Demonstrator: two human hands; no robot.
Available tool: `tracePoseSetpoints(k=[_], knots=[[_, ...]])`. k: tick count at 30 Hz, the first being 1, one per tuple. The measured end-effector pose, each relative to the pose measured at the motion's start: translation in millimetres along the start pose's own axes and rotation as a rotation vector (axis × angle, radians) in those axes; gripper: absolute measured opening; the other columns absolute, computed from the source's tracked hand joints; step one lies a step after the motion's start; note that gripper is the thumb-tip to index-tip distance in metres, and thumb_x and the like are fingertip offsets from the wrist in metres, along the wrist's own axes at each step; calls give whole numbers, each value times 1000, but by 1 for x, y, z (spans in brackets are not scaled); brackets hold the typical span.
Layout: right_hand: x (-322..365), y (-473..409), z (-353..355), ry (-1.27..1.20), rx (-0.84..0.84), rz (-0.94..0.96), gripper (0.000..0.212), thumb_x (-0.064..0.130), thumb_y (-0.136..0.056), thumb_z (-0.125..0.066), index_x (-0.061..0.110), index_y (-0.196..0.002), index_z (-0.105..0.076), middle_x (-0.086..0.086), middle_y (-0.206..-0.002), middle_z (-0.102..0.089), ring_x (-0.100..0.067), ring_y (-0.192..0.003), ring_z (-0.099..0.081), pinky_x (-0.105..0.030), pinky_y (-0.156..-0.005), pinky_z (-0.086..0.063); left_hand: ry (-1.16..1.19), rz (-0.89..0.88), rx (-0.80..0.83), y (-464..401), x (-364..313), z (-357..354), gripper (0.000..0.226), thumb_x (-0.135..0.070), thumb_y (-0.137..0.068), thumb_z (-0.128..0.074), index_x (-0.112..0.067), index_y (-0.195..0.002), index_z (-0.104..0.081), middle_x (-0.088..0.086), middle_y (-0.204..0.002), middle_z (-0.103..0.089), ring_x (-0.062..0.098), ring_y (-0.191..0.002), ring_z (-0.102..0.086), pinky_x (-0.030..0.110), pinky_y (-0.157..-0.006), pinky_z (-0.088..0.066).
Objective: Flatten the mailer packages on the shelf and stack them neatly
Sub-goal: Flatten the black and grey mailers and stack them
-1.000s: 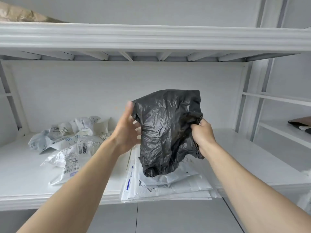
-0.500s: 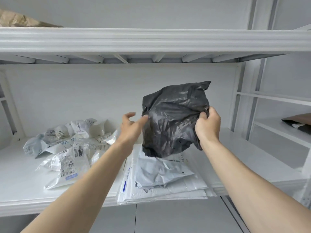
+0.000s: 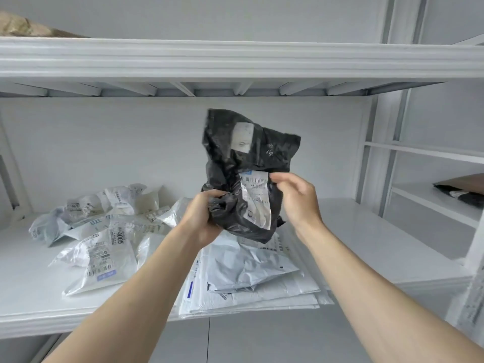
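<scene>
The black mailer (image 3: pixel 246 163) is motion-blurred, and print on its white label (image 3: pixel 255 197) is unreadable. It hides the left hand's fingertips (image 3: pixel 209 197) and the far edge of the flat stack (image 3: pixel 251 279). On the upper shelf at far left, a brown package (image 3: pixel 23 27) is cut off by the picture's edge.

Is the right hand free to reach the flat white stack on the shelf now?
Probably not directly: the right hand pinches the black mailer, which hangs over the white stack.
</scene>
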State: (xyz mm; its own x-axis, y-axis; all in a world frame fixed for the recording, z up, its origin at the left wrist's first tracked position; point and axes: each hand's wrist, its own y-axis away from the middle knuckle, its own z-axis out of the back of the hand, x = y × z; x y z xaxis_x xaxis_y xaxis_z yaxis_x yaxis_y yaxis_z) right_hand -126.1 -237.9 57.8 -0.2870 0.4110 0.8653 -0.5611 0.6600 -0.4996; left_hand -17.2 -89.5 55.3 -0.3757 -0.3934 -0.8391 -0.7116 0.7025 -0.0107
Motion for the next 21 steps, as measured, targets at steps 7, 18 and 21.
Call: tracePoseSetpoints(k=[7, 18, 21], knots=[[-29, 9, 8, -268, 138, -466, 39, 46, -93, -58, 18, -118, -67, -1, -111, -73, -20, -103, -68, -39, -91, -51, 6, 52, 23, 3, 0, 20, 30, -27, -92, -48, -6, -94, -70, 11, -91, -71, 25, -73, -70, 34, -61, -58], [-39, 2, 7, 120, -34, -63, 17, 23, -97, -56, 15, -83, -60, 1, -77, -66, -8, -66, -56, -24, -61, -43, -602, 72, -32, 0, 7, 42, 44, -8, -87, -70, -15, -127, -54, 12, -106, -74, 30, -98, -71, 41, -88, -56], [-49, 0, 6, 179, -74, -33, 29, 26, -97, -55, 1, -83, -52, -16, -73, -56, -17, -65, -47, -32, -60, -37, -570, -67, -213, -5, 13, 46, 42, 9, -90, -59, -13, -126, -57, 16, -100, -74, 32, -88, -72, 44, -82, -58]])
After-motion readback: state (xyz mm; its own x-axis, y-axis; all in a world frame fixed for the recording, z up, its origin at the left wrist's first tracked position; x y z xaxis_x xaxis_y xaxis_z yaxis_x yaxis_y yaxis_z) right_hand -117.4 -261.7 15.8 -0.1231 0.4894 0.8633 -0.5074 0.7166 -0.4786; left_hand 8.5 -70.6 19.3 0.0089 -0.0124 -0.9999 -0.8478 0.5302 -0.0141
